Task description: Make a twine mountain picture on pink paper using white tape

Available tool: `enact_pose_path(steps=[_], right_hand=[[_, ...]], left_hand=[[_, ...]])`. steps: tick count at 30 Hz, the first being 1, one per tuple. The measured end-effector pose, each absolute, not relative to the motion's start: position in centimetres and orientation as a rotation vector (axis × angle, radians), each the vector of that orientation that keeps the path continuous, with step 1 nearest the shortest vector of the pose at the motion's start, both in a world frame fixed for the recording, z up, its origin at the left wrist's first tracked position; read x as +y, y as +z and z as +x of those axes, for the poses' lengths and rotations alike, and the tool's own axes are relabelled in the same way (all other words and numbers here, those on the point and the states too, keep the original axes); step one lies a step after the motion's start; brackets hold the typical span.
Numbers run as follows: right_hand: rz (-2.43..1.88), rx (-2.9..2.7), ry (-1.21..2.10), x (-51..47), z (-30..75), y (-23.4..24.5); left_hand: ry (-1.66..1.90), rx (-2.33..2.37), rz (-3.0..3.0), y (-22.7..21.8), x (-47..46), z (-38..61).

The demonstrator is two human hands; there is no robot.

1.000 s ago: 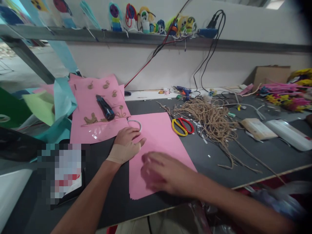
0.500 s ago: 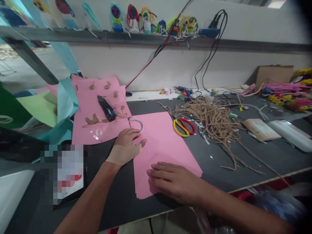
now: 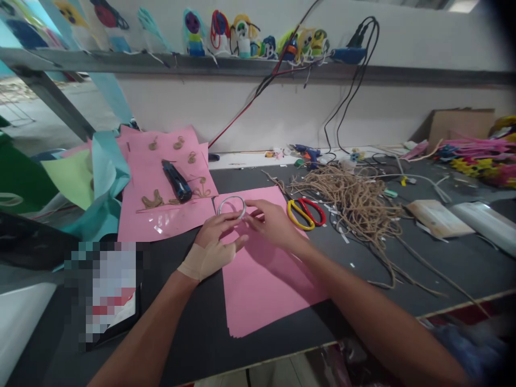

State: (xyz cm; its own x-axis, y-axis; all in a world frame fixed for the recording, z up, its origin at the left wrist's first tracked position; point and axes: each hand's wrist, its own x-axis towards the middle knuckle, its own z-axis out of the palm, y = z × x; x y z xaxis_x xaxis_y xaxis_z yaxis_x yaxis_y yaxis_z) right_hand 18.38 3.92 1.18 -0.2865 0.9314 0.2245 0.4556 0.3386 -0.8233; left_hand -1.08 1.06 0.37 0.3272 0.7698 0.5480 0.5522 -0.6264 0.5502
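A stack of pink paper sheets [image 3: 270,279] lies on the dark table in front of me. At its far left corner is a thin clear tape ring [image 3: 231,205]. My right hand [image 3: 274,223] reaches over the paper and pinches the ring's right side with its fingertips. Resting on the paper's left edge is my left hand [image 3: 213,244], wrapped in a beige bandage. Its fingers are loosely stretched so the tips touch the ring's near rim, and its thumb points out to the right.
Scissors with yellow and red handles [image 3: 305,213] lie just right of the paper, beside a pile of jute twine [image 3: 349,196]. A blue-black knife [image 3: 176,180] rests on pink sheets with twine shapes [image 3: 161,215]. Coloured paper [image 3: 80,177] stands left; a glue gun [image 3: 307,153] and a cardboard box [image 3: 459,123] behind.
My right hand has left the near part of the pink paper, where it lay flat, and moved up to the tape ring. My left hand has barely shifted.
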Motion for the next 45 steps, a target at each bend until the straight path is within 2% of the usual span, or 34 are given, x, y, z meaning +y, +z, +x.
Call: enact_pose_path(steps=[7,11,16,21,29,35,38,41,45], right_hand=[[-1.144,-1.745,0.775,3.0,17.9,-0.8],[-1.186,-1.69,0.775,3.1,18.2,-0.9],[-1.145,-1.733,0.625,3.2,18.7,-0.7],[-1.107,-1.772,0.645,2.8,18.8,-0.3],[-1.08,-1.746,0.75,2.1,19.2,0.6],[-1.076,-1.844,0.637,2.3,19.5,1.4],[-1.35,-1.897,0.378,3.0,21.6,2.3],[-1.919,-2.024,0.097,3.9,24.9,2.9],[-2.299,-2.058,0.063,4.7,27.9,2.8]], left_hand=[[1.143,1.178,2.364,0.3,0.9,-0.8],[1.113,1.204,2.389,0.0,1.1,-0.8],[1.107,1.248,2.432,-0.3,1.3,-1.0],[1.047,1.327,2.525,-0.6,1.3,-1.1],[0.97,1.089,2.645,0.7,0.9,-1.0],[1.023,1.055,2.585,0.3,0.9,-1.0],[1.058,1.097,2.534,0.1,1.0,-1.1],[1.059,1.106,2.492,0.2,0.9,-1.1],[1.056,1.069,2.4,0.6,0.7,-0.8]])
